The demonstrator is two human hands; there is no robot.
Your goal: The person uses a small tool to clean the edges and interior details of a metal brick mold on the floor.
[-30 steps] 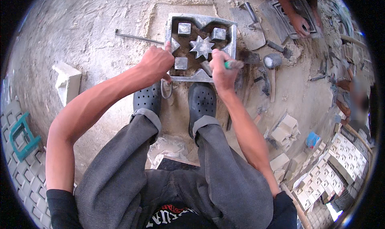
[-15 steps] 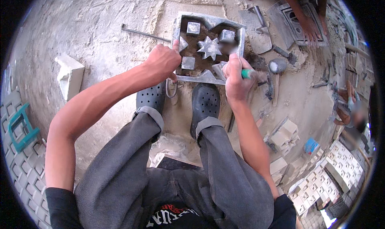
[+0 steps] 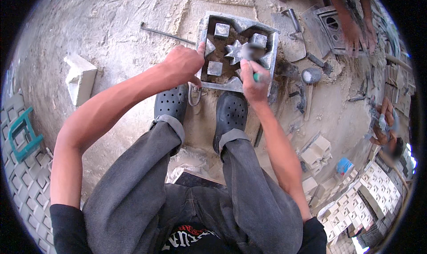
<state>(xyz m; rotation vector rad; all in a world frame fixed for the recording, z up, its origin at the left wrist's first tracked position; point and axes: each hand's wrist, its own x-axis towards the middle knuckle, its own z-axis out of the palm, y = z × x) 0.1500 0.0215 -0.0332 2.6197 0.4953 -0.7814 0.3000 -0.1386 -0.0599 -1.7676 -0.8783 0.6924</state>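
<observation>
My left hand (image 3: 184, 66) sits at the left wall of the mould (image 3: 272, 53), and my right hand (image 3: 252, 78) is over its near edge. Inside the mould, square blocks (image 3: 221, 30) and a star (image 3: 233, 52) leave only narrow channels between them. My shoes (image 3: 230, 112) press close against the near side. To the right, a hammer (image 3: 310, 78) and loose tools crowd the ground, with another person's hands (image 3: 353, 33) on a second mould (image 3: 331, 29). Left of the mould the ground lies open as far as a rod (image 3: 167, 33) and a white block (image 3: 80, 78).

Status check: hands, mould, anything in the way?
Left hand steadies metal mould. Right hand grips green-handled tool, tip blurred. Hammer beside mould.
</observation>
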